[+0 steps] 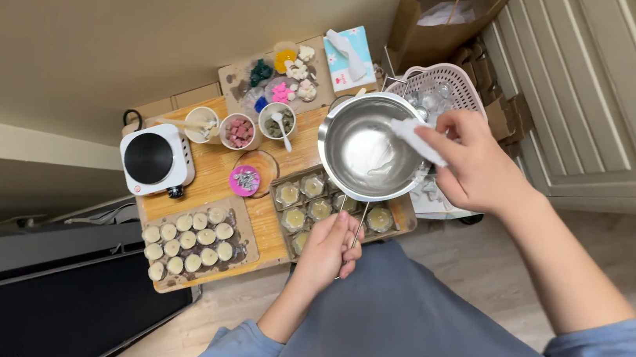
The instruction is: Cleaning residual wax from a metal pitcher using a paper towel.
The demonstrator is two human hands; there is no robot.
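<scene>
My left hand [330,251] grips the thin handle of a steel melting pot [364,153], holding it above the small wooden table [269,232]. My right hand [471,165] pinches a crumpled white tissue [415,139] against the pot's right inner rim. The pot's inside is shiny with a pale film at the bottom. Under the pot sits a tray of small filled glass candle jars [307,209], partly hidden by it.
A white single-burner hot plate [155,159] stands at the table's left. A tray of round white candles [189,244] lies in front. Small bowls [238,131], a pink tin [244,180], a mould tray [281,80], a tissue box [349,57], a white basket [444,85] and a paper bag [438,14] are around.
</scene>
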